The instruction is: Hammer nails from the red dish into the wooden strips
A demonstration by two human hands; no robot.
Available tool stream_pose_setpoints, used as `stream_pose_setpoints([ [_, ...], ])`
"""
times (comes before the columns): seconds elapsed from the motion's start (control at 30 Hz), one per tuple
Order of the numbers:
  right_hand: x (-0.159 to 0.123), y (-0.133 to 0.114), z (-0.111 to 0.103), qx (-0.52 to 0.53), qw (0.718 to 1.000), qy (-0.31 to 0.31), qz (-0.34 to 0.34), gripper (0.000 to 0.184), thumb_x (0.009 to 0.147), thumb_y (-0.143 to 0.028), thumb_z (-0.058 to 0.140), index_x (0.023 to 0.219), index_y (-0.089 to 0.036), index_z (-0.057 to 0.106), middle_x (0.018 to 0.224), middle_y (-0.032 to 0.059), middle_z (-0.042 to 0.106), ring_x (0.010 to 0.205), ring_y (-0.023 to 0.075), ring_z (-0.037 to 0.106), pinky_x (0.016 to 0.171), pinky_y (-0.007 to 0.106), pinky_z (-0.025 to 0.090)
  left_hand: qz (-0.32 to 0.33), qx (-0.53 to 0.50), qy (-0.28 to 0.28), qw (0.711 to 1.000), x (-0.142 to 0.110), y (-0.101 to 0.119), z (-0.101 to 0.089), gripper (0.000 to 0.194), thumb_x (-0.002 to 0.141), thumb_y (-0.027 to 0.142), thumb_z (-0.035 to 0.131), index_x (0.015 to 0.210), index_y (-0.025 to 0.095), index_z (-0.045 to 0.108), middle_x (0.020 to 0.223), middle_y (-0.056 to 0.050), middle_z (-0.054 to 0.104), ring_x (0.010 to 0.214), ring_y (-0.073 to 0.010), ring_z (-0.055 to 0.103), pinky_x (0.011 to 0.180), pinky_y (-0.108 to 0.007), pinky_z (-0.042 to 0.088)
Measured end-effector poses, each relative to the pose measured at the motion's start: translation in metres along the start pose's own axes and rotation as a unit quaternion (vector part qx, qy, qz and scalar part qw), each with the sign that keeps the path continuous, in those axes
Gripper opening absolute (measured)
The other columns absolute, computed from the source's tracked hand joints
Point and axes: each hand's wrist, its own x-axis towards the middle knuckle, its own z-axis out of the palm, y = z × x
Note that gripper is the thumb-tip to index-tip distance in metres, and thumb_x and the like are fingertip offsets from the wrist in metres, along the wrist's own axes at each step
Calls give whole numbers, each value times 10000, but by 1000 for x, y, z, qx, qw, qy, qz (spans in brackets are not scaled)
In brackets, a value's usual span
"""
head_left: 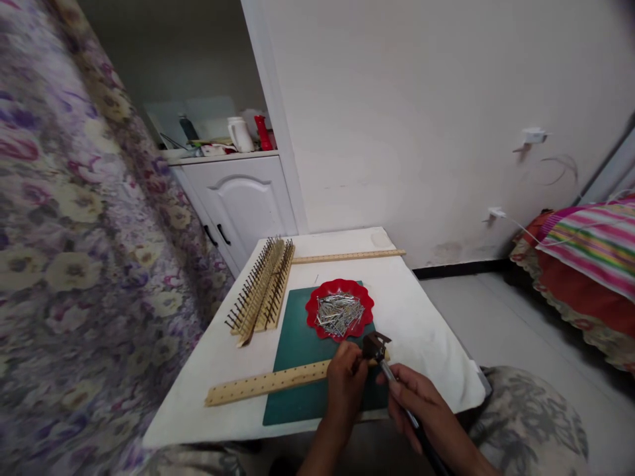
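My right hand (419, 400) is wrapped around the handle of a claw hammer (377, 347). The hammer's dark head hovers by the right end of a wooden strip (278, 381) dotted with small holes or marks. My left hand (344, 377) rests on that strip, fingers pinched together close to the hammer head; whatever they hold is hidden. Beneath the strip lies a green cutting mat (297, 330). Just beyond my hands, a red scalloped dish (311, 307) holds a heap of silver nails (340, 314).
At the table's left stand wooden strips (262, 291) studded with upright nails. Another strip (347, 256) lies across the back of the white-covered table (421, 311). A floral curtain (99, 264) hangs left, a white cabinet (243, 205) stands behind, and a bed (590, 264) is at right.
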Motion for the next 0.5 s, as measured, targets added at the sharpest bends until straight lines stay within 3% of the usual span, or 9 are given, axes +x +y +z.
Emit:
stream_pose_setpoints([
  [0.3, -3, 0, -1, 13, 1000, 13, -6, 292, 853, -443, 519, 934, -164, 496, 436, -79, 552, 239, 37, 332, 262, 130, 183, 5, 16, 4, 1000, 0, 0, 0, 140, 770, 104, 501, 667, 171, 567, 732, 3, 500, 648, -119, 488, 594, -223, 350],
  [0.5, -11, 9, -22, 60, 997, 53, -23, 347, 841, -480, 541, 991, -170, 497, 474, -57, 589, 252, 24, 328, 271, 117, 192, 1, 7, -19, 1000, -2, 1, -11, 107, 794, 155, 524, 754, 170, 622, 813, -26, 546, 708, -138, 539, 636, -233, 398],
])
